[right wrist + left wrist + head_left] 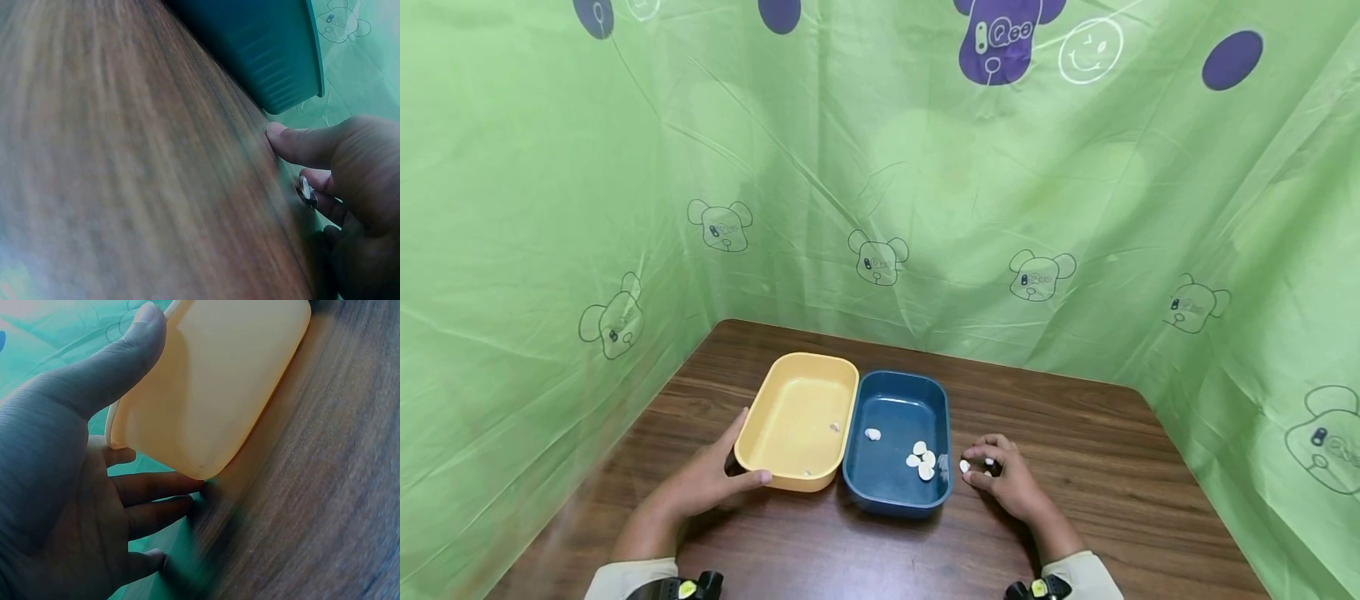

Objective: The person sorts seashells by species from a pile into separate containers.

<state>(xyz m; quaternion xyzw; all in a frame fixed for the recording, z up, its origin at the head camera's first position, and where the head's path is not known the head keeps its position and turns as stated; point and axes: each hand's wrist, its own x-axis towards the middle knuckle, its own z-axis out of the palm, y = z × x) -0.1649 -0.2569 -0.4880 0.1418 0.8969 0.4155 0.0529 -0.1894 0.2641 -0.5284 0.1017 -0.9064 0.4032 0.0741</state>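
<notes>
My left hand (pixel 703 475) holds the near left corner of a yellow container (pixel 797 482), its thumb on the near side and fingers along the left side. Two small shells (pixel 834 427) lie in this container. Against its right side stands a blue container (pixel 897 503) with several white shells (pixel 927 471) inside. Right of the blue container, my right hand (pixel 1011 483) is low over the table, thumb and index finger apart around a white shell (pixel 965 467). Another shell (pixel 306 190) is by the other fingers; whether they touch it is unclear.
Both containers stand on a brown wood-grain table (pixel 1075 433). Green curtains (pixel 880 167) with bear drawings hang behind it and along both sides. Wrist devices (pixel 688 588) are strapped over the light sleeves.
</notes>
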